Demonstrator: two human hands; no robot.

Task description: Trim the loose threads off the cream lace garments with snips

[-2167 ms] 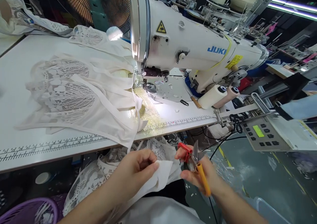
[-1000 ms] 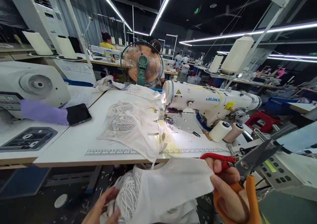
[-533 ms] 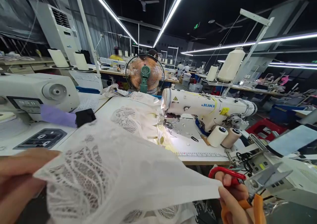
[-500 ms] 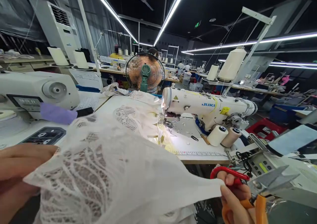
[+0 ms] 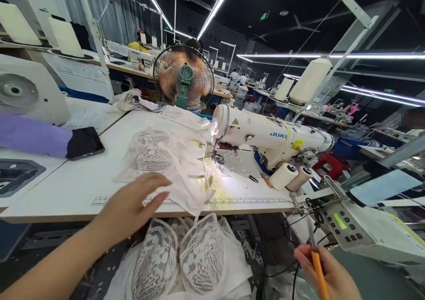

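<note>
My left hand (image 5: 134, 205) reaches over the table's front edge with thumb and fingers apart, holding nothing. Just beyond its fingertips, a white lace garment (image 5: 151, 151) spreads across the tabletop towards the sewing machine's needle area. Below the edge, in front of me, lies a white lace bra (image 5: 203, 260) with both cups facing up. At the lower right my right hand (image 5: 327, 269) is closed round scissors (image 5: 319, 271). Their orange handle shows, with the blades pointing up and seen almost edge-on; the red handle is out of sight.
A white JUKI sewing machine (image 5: 265, 129) stands on the table (image 5: 66, 198). Thread cones (image 5: 283, 176) sit beside it. A phone (image 5: 85, 143) and purple cloth (image 5: 36, 134) lie left. A fan (image 5: 183, 76) is behind, a control box (image 5: 358, 225) at right.
My left hand has let go of the white lace fabric, which now lies lower in front of me. My right hand has released the fabric too and keeps the scissors, now turned upright.
</note>
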